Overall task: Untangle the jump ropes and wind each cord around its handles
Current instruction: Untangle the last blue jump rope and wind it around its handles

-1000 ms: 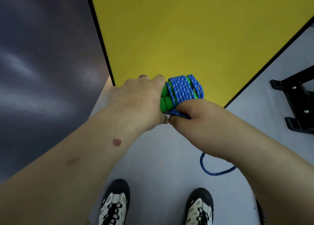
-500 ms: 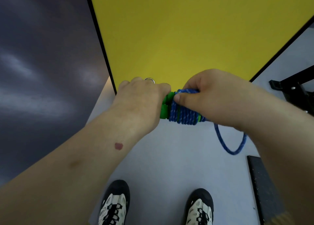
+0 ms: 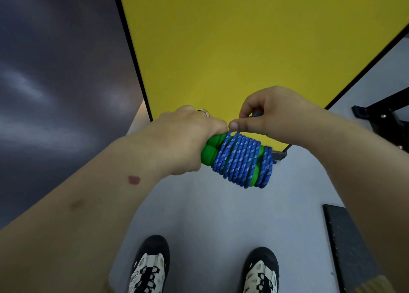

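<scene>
Two green jump-rope handles [image 3: 211,151] lie side by side, and my left hand [image 3: 188,137] grips their left ends. A blue speckled cord [image 3: 243,160] is wound around them in many tight turns. My right hand [image 3: 265,115] sits just above the coil and pinches the last bit of blue cord between thumb and fingers at the coil's upper left. No loose cord hangs below the bundle. I hold the bundle in the air at the near corner of a yellow table [image 3: 243,49].
Grey floor lies below, with my two black-and-white shoes [image 3: 150,268] [image 3: 261,270] at the bottom. A dark mat [image 3: 345,244] lies at the lower right. A black metal frame [image 3: 385,120] stands at the right edge. A dark wall fills the left.
The hanging blue loop has been taken up onto the coil. My right hand moved from covering the coil to above it, pinching the cord's end. The left hand kept its grip.
</scene>
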A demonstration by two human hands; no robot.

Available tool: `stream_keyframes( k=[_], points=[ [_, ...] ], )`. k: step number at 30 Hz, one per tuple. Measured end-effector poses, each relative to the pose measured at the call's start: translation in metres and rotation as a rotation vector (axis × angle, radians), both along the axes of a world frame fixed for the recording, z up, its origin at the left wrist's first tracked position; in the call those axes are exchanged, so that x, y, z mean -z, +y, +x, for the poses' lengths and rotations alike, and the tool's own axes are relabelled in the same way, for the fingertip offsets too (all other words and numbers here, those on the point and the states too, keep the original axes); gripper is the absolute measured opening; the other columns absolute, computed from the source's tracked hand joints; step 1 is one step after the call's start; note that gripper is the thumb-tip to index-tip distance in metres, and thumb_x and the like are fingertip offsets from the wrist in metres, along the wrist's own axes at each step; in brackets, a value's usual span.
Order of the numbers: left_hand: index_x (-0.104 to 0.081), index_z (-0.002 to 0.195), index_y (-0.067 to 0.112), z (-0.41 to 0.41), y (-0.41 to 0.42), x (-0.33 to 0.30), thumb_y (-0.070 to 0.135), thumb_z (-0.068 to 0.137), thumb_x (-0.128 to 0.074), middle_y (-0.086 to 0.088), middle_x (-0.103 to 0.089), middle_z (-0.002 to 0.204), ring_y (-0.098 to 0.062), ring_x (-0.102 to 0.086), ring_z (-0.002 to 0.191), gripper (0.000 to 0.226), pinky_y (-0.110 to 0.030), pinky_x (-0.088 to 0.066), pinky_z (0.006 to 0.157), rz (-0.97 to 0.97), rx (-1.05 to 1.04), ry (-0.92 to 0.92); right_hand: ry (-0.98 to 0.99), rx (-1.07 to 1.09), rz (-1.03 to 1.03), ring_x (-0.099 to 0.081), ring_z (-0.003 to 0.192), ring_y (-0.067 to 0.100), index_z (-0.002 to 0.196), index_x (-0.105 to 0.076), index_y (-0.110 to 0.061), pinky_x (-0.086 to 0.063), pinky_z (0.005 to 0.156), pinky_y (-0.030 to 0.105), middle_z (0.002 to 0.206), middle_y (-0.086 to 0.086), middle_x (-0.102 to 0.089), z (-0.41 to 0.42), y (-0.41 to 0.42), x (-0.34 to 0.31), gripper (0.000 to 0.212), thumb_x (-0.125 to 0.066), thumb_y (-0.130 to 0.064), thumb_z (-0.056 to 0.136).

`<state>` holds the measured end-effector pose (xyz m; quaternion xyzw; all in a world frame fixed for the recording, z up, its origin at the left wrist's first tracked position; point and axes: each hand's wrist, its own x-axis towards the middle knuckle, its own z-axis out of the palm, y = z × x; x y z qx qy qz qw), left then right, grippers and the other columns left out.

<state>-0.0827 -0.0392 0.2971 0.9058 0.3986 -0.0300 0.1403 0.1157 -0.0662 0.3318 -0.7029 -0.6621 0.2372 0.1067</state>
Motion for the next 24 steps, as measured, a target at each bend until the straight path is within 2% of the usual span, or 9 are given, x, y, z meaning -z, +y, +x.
stream_keyframes(
  k=[4, 7, 9, 11, 13, 17, 19, 21, 24],
  points=[
    [-0.052, 0.098, 0.039, -0.001, 0.001, -0.015, 0.030, 0.066, -0.085, 0.010, -0.056, 0.089, -0.008, -0.057, 0.079, 0.047, -0.032, -0.052, 0.063, -0.194, -0.056, -0.152, 0.242, 0.104, -0.085, -0.031, 0.029, 0.006, 0.070, -0.062, -0.008, -0.024, 0.032, 0.014, 0.039, -0.008, -0.040, 0.007, -0.005, 0.004, 0.037, -0.074, -0.037, 0.089],
    [-0.057, 0.099, 0.040, -0.003, 0.003, -0.020, 0.049, 0.059, -0.088, 0.009, -0.065, 0.085, -0.011, -0.064, 0.073, 0.052, -0.039, -0.057, 0.064, -0.329, -0.162, -0.314, 0.133, 0.103, -0.088, -0.038, 0.030, 0.002, 0.059, -0.052, -0.014, -0.027, 0.031, 0.012, 0.044, -0.007, -0.041, 0.009, -0.010, 0.007, 0.038, -0.055, -0.001, 0.094],
    [-0.056, 0.101, 0.041, -0.002, 0.004, -0.021, 0.064, 0.053, -0.085, 0.009, -0.065, 0.084, -0.010, -0.064, 0.071, 0.061, -0.036, -0.053, 0.060, -0.346, -0.273, -0.336, 0.103, 0.120, -0.101, -0.044, 0.037, 0.000, 0.053, -0.053, -0.021, -0.030, 0.034, 0.011, 0.047, -0.008, -0.046, 0.002, -0.016, 0.013, 0.044, -0.049, -0.007, 0.094],
    [-0.054, 0.107, 0.040, 0.003, 0.003, -0.018, 0.073, 0.052, -0.080, 0.013, -0.063, 0.086, -0.005, -0.061, 0.074, 0.070, -0.030, -0.047, 0.059, -0.299, -0.357, -0.303, 0.127, 0.147, -0.108, -0.046, 0.047, 0.005, 0.064, -0.058, -0.021, -0.029, 0.036, 0.013, 0.057, -0.007, -0.052, -0.005, -0.020, 0.023, 0.034, -0.049, -0.023, 0.097],
    [-0.052, 0.109, 0.038, 0.010, -0.001, -0.014, 0.080, 0.054, -0.073, 0.016, -0.060, 0.085, -0.003, -0.059, 0.077, 0.073, -0.029, -0.043, 0.061, -0.249, -0.416, -0.301, 0.189, 0.203, -0.088, -0.043, 0.054, 0.013, 0.074, -0.056, -0.016, -0.033, 0.046, 0.025, 0.064, 0.000, -0.054, -0.012, -0.024, 0.033, 0.030, -0.048, -0.030, 0.099],
    [-0.046, 0.102, 0.030, 0.016, -0.008, -0.008, 0.092, 0.069, -0.045, 0.009, -0.058, 0.081, -0.014, -0.056, 0.078, 0.070, -0.033, -0.045, 0.062, -0.107, -0.470, -0.205, 0.148, 0.099, 0.011, -0.058, 0.067, 0.020, 0.088, -0.063, -0.019, -0.045, 0.056, 0.033, 0.082, 0.001, -0.069, -0.031, -0.035, 0.044, 0.028, -0.042, -0.032, 0.102],
    [-0.041, 0.101, 0.025, 0.020, -0.012, -0.003, 0.089, 0.078, -0.032, 0.003, -0.053, 0.078, -0.022, -0.052, 0.075, 0.069, -0.036, -0.039, 0.059, -0.045, -0.484, -0.156, 0.185, 0.110, 0.078, -0.052, 0.059, 0.018, 0.083, -0.061, -0.019, -0.040, 0.052, 0.032, 0.075, -0.002, -0.067, -0.041, -0.040, 0.046, 0.027, -0.044, -0.029, 0.100],
    [-0.036, 0.104, 0.024, 0.023, -0.014, 0.001, 0.085, 0.083, -0.024, 0.000, -0.051, 0.079, -0.027, -0.050, 0.078, 0.066, -0.038, -0.038, 0.063, -0.046, -0.502, -0.172, 0.279, 0.189, 0.155, -0.039, 0.051, 0.017, 0.069, -0.052, -0.014, -0.030, 0.048, 0.029, 0.058, 0.004, -0.054, -0.049, -0.045, 0.047, 0.029, -0.050, -0.026, 0.096],
    [-0.035, 0.112, 0.022, 0.026, -0.012, 0.000, 0.078, 0.090, -0.025, -0.005, -0.060, 0.088, -0.022, -0.060, 0.075, 0.061, -0.036, -0.044, 0.063, -0.241, -0.573, -0.256, 0.397, 0.280, 0.256, -0.041, 0.050, 0.015, 0.071, -0.058, -0.014, -0.033, 0.045, 0.028, 0.061, 0.009, -0.060, -0.056, -0.055, 0.048, 0.020, -0.061, -0.023, 0.089]
  ],
)
